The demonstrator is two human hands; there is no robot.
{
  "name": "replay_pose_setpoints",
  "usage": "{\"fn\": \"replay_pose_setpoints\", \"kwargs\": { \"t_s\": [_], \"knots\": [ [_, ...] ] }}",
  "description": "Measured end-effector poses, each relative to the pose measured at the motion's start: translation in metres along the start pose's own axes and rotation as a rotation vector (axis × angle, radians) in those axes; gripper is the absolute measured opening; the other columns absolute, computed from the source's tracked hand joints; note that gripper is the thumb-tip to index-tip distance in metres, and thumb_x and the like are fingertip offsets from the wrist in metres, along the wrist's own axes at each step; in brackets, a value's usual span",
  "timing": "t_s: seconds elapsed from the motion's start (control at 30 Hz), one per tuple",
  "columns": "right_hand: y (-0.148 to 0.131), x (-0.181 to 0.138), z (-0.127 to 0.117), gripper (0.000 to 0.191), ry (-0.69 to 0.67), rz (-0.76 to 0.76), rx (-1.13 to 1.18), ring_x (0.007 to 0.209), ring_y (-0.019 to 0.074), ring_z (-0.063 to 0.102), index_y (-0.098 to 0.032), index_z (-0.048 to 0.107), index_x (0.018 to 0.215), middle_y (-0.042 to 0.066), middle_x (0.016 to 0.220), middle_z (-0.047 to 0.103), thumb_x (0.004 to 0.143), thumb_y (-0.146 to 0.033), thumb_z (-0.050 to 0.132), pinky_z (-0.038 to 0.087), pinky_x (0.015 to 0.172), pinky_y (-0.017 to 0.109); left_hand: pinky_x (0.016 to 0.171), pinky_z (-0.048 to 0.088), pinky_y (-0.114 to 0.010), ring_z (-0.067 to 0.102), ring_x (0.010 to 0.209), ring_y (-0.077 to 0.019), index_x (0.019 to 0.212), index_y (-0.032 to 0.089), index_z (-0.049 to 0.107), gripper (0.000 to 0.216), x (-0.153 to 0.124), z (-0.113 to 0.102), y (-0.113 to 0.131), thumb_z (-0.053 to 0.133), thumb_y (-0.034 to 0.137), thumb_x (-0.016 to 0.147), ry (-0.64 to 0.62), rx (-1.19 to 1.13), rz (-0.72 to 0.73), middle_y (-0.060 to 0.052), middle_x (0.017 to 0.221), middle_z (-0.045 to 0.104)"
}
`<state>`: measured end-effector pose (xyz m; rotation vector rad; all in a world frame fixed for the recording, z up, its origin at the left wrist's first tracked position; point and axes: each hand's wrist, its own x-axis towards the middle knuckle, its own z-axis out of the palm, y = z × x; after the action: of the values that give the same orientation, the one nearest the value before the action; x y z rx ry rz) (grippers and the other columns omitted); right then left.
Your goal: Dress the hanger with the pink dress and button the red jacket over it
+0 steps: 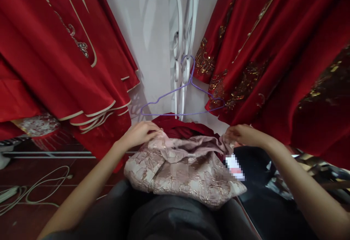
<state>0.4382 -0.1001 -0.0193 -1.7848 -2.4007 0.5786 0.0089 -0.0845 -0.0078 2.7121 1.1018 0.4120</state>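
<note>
A pale pink brocade garment (188, 176) with a shiny raised pattern lies bunched across my lap. My left hand (140, 134) pinches its upper edge at the left. At the opposite end of that edge, my right hand (242, 134) has its fingers closed on the cloth. Between the hands the edge sags in folds. From the right side, near my right hand, hangs a white tag (234, 167), its print blurred out. Just beyond the garment is a purple hanger (190, 81) with nothing on it. Dark red cloth (177, 125) shows behind the brocade.
Red garments with pale trim (82, 61) hang at left, and red gold-embroidered ones (251, 72) at right. A white metal stand (179, 43) rises ahead against the wall. A coiled white cable (41, 187) lies on the floor. A black surface (262, 192) sits beside my right leg.
</note>
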Motion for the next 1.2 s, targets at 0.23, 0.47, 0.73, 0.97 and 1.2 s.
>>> {"fn": "replay_pose_setpoints", "kwargs": {
  "t_s": [0.23,0.47,0.73,0.97,1.2],
  "knots": [
    [-0.063,-0.002,-0.017,0.018,0.345,-0.376,0.093,0.111,0.0239,0.062,-0.024,0.057,0.091,0.006,0.104,0.069,0.094,-0.036,0.044,0.049,0.090,0.033,0.117,0.014,-0.054,0.035,0.138,-0.0239,0.093,0.025,0.074,0.021,0.084,0.027,0.046,0.055,0.034,0.091,0.154,0.129,0.265,-0.005,0.143,0.049],
    [-0.046,0.019,-0.031,0.016,0.609,-0.391,0.114,0.129,0.0255,0.049,-0.023,0.054,0.093,0.011,0.122,0.061,0.094,-0.035,0.043,0.041,0.104,0.042,0.112,0.019,-0.056,0.043,0.129,-0.0269,0.087,0.022,0.075,0.018,0.114,0.066,0.039,0.060,0.033,0.086,0.091,0.225,0.232,-0.012,0.128,0.056],
    [0.041,0.008,-0.041,0.010,0.411,0.015,-0.160,0.100,0.0284,0.063,-0.021,0.048,0.080,0.016,0.107,0.066,0.087,-0.028,0.049,0.048,0.086,0.038,0.103,0.031,-0.044,0.047,0.121,-0.0238,0.092,0.026,0.075,0.022,0.080,0.054,0.036,0.057,0.038,0.090,0.082,0.106,0.239,-0.009,0.130,0.054],
    [0.041,0.003,-0.047,0.007,0.325,0.118,-0.257,0.086,0.0249,0.063,-0.021,0.047,0.085,0.015,0.096,0.067,0.089,-0.026,0.046,0.045,0.077,0.033,0.100,0.032,-0.044,0.047,0.120,-0.0246,0.093,0.026,0.074,0.022,0.081,0.056,0.038,0.056,0.037,0.090,0.096,0.077,0.236,-0.007,0.131,0.053],
    [0.044,0.010,-0.049,0.008,0.231,0.244,-0.269,0.079,0.0234,0.064,-0.018,0.054,0.086,0.013,0.088,0.069,0.087,-0.025,0.050,0.044,0.070,0.031,0.102,0.032,-0.044,0.047,0.120,-0.0239,0.092,0.027,0.075,0.022,0.079,0.055,0.038,0.056,0.038,0.090,0.095,0.074,0.240,-0.007,0.131,0.054]
  ]
}}
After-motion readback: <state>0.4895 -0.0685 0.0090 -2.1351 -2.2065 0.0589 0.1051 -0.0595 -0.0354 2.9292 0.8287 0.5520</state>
